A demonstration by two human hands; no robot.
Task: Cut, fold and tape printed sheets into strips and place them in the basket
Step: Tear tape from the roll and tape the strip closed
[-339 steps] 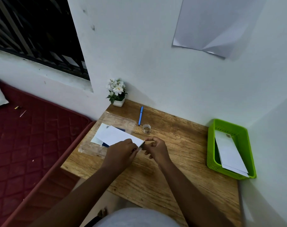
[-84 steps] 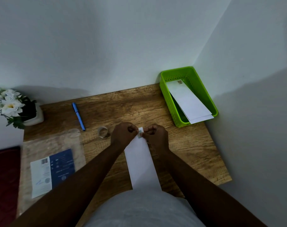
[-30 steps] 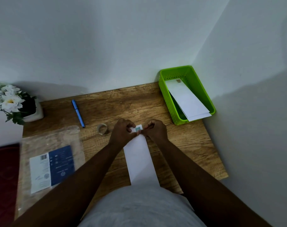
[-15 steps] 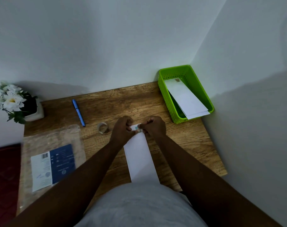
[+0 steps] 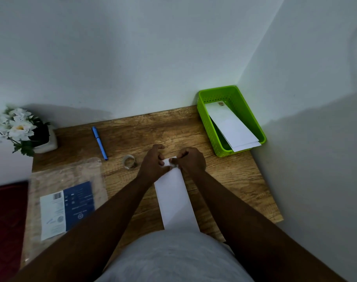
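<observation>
Head view. Against the frame half a second earlier the scene is nearly unchanged: both hands remain at the far end of the folded strip (image 5: 174,200), and the small tape piece (image 5: 172,161) between them is now mostly covered by the fingertips.

The strip lies flat on the wooden tabletop (image 5: 224,180), running from the person's body out to the hands. The left hand (image 5: 154,163) sits on the strip's far left corner, fingers curled, thumb and forefinger pinching the end. The right hand (image 5: 191,160) meets it from the right, fingers curled, pinching the same end at the tape. The two hands touch or nearly touch over the strip's end.

The tape roll (image 5: 129,162) stands just left of the left hand. The blue pen (image 5: 100,143) lies beyond it. The green basket (image 5: 206,123) stands at the far right corner with finished strips (image 5: 231,127) leaning inside. A plastic sleeve with a printed sheet (image 5: 66,209) lies at near left, a flower pot (image 5: 21,131) at far left.
</observation>
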